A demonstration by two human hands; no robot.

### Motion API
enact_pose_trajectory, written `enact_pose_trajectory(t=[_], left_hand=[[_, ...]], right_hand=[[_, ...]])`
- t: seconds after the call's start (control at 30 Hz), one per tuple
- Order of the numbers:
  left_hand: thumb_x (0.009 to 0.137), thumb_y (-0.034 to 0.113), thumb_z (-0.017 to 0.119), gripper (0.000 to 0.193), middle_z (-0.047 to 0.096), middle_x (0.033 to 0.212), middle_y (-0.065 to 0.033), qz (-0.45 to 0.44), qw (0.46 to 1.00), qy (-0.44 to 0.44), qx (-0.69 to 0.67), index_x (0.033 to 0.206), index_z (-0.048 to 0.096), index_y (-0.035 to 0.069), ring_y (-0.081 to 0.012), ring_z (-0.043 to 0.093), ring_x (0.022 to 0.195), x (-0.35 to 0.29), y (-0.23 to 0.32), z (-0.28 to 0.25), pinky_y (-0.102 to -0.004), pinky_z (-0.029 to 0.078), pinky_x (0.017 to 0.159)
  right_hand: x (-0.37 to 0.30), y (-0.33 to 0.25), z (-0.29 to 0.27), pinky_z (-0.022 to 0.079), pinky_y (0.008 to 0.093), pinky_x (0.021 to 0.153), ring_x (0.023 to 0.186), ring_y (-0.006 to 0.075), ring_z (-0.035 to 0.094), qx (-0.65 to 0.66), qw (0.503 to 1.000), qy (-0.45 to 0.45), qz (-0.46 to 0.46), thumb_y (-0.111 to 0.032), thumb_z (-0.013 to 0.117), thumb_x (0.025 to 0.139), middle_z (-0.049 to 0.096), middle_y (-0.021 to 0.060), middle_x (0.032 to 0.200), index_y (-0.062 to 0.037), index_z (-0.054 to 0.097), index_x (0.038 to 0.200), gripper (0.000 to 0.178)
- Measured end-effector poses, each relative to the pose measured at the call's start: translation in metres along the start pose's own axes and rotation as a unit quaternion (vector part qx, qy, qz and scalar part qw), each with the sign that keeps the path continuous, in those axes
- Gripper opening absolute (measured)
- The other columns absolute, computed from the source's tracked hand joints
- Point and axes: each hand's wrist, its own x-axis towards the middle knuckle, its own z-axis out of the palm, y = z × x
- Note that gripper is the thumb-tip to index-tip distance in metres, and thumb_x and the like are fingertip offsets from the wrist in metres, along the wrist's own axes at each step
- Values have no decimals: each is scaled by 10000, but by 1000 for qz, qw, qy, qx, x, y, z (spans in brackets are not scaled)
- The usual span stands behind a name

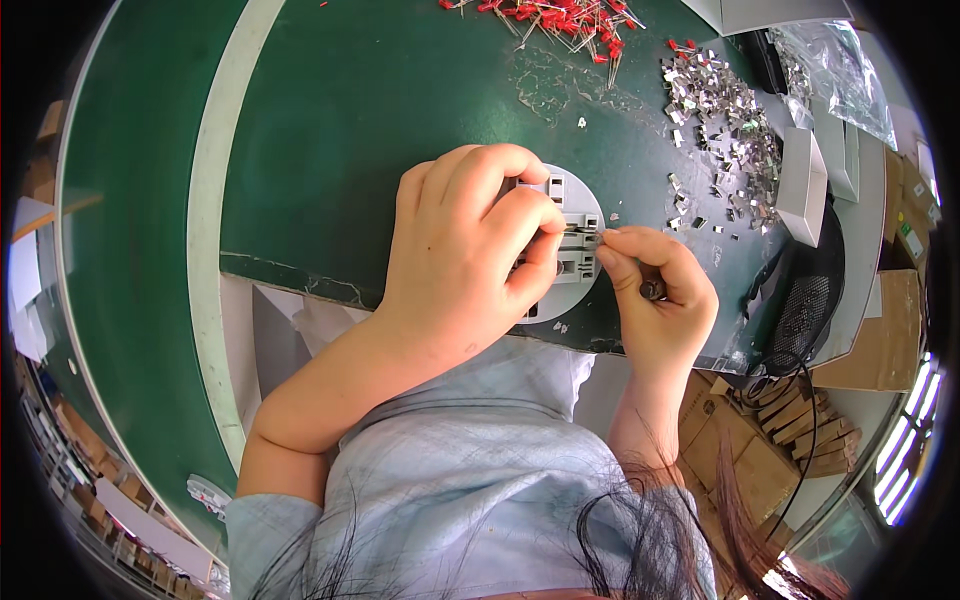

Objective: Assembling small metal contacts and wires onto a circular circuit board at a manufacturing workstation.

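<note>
- A round grey disc [578, 200] is being supported by the green counter [330, 150], near its front edge, and is being partly covered by the left hand [475, 230].
- The left hand is being kept curled over the disc, with the thumb and the index finger bent close together; what is being pinched there cannot be told, because the fingertips are being hidden partly.
- By the right hand [655, 275], a small piece [599, 240] is being pinched between thumb and index finger — just at the right rim of the disc.
- In the curled fingers of the same hand, a dark rod-like thing [653, 289] is being held, and only its round end is being shown.
- Pale slotted blocks [578, 266] are being carried on the disc, beside the fingertips.
- At the far side of the counter, red-headed parts with thin wires [570, 20] are being seen in a heap.
- To the right, many small metal pieces [725, 125] are being seen scattered — near a white box [803, 185].
</note>
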Motion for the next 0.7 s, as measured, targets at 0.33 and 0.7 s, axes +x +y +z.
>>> enact_pose_trajectory(t=[0.33, 0.7], left_hand=[[704, 26, 787, 225, 612, 1131, -38, 3, 1000, 2, -5, 852, 660, 138, -249, 598, 1037, 0, -2, 1, -386, 421, 900], [683, 29, 775, 234, 605, 1114, -35, 7, 1000, 6, -19, 858, 650, 124, -248, 598, 1037, 2, -2, 0, -400, 410, 891]], right_hand=[[0, 17, -2, 425, 235, 574, 671, 83, 570, -48, 983, -15, -177, 84, 786, 804, 713, 64, 935, -43, 572, 866, 257], [56, -52, -22, 418, 344, 557, 612, 224, 588, -313, 846, -257, -348, 30, 794, 720, 700, 51, 888, -83, 442, 788, 376]])
